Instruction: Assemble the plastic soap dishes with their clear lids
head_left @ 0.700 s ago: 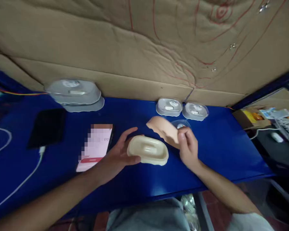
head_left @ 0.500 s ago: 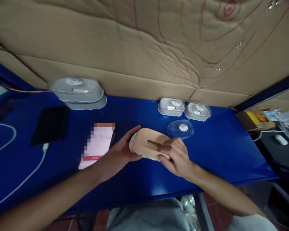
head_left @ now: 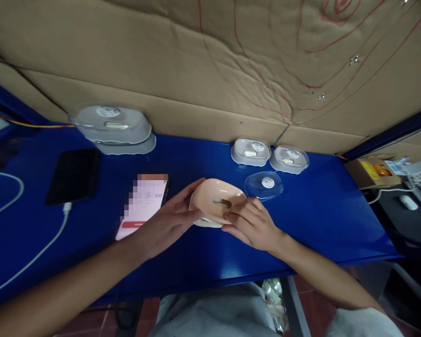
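Note:
A peach-coloured oval lid (head_left: 215, 199) sits on top of a cream oval container (head_left: 206, 223) in the middle of the blue table (head_left: 319, 215). My left hand (head_left: 168, 222) cups the lid and container from the left side. The fingers of my right hand (head_left: 250, 224) press on the lid's right front edge. Both hands grip the stacked pair together. Just behind my right hand lies a clear plastic lid (head_left: 264, 184) with a round white sticker.
Two small clear lidded containers (head_left: 250, 151) (head_left: 289, 158) stand at the back by the cardboard wall (head_left: 210, 61). A larger clear container stack (head_left: 112, 127) is back left. A phone with a lit screen (head_left: 142, 206), a dark phone (head_left: 73, 175) and a white cable (head_left: 31, 262) lie left.
My right hand brought the peach lid down from the right and set it over the cream container. Both hands now close around the pair.

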Action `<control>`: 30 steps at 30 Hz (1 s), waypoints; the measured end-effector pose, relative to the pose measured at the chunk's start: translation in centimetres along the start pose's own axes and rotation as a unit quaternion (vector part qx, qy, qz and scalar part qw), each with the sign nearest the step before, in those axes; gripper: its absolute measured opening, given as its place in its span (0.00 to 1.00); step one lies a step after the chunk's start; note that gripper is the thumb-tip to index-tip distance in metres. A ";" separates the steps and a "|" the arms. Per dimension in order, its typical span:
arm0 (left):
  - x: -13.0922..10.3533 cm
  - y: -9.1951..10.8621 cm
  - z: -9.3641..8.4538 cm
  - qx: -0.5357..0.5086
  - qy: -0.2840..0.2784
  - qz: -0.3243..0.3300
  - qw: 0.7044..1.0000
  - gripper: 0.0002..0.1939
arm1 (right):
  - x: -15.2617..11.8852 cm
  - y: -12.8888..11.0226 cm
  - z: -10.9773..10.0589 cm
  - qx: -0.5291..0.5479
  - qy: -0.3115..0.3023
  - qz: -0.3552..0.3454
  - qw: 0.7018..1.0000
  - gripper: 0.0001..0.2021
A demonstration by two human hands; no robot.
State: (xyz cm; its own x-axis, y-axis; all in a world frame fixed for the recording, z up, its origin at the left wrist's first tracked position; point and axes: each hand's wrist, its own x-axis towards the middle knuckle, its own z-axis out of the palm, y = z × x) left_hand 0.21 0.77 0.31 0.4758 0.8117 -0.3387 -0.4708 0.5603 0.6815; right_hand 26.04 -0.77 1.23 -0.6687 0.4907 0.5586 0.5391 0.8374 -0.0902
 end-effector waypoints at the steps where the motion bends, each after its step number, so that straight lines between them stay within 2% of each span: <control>1: 0.0 0.0 0.0 -0.006 0.003 -0.001 1.000 0.39 | 0.0 0.1 0.0 0.001 -0.007 -0.002 1.000 0.09; 4: 0.2 0.0 0.0 -0.026 0.007 0.010 1.000 0.35 | -0.1 0.2 0.0 0.000 -0.028 -0.003 1.000 0.07; 8: 0.5 -0.1 0.0 -0.023 -0.036 0.017 0.999 0.26 | -0.2 0.1 0.8 -0.008 -0.043 -0.009 0.999 0.08; 11: 0.5 -0.2 -0.1 -0.029 -0.049 -0.001 0.998 0.19 | -0.2 0.4 1.0 0.001 -0.067 -0.031 0.997 0.14; 13: 0.5 -0.1 -0.1 -0.040 -0.048 -0.012 0.998 0.17 | -0.2 1.5 0.4 0.033 -0.099 -0.024 0.994 0.19; 15: 0.6 0.1 -0.2 -0.052 -0.025 -0.018 0.998 0.16 | -0.6 3.5 -0.8 0.058 -0.124 0.039 0.990 0.22; 17: 0.7 0.4 -0.1 -0.067 0.023 -0.020 0.997 0.14 | -1.3 6.1 -2.2 0.048 -0.130 0.138 0.981 0.25; 19: 0.8 0.7 -0.1 -0.081 0.070 -0.019 0.994 0.13 | -2.3 8.8 -3.4 0.022 -0.145 0.229 0.962 0.32; 22: 0.9 1.0 0.1 -0.091 0.089 -0.017 0.992 0.13 | -3.9 11.5 -4.5 0.048 -0.229 0.313 0.920 0.46; 25: 0.8 1.1 0.3 -0.086 0.083 -0.019 0.993 0.15 | -4.6 12.0 -4.8 0.082 -0.283 0.342 0.892 0.49; 28: 0.6 0.9 0.3 -0.080 0.074 -0.022 0.994 0.17 | -4.7 11.1 -4.6 0.069 -0.270 0.341 0.898 0.50; 30: 0.6 0.9 0.2 -0.075 0.063 -0.014 0.995 0.18 | -4.6 10.6 -4.5 0.085 -0.271 0.311 0.907 0.54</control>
State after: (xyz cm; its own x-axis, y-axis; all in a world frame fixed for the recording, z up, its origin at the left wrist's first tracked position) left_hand 0.21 1.69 0.82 0.3976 0.8039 -0.4423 -0.5684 0.5942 0.5691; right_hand 37.06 4.77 1.40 -0.4397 0.8891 -0.1270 0.8430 0.3597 -0.3999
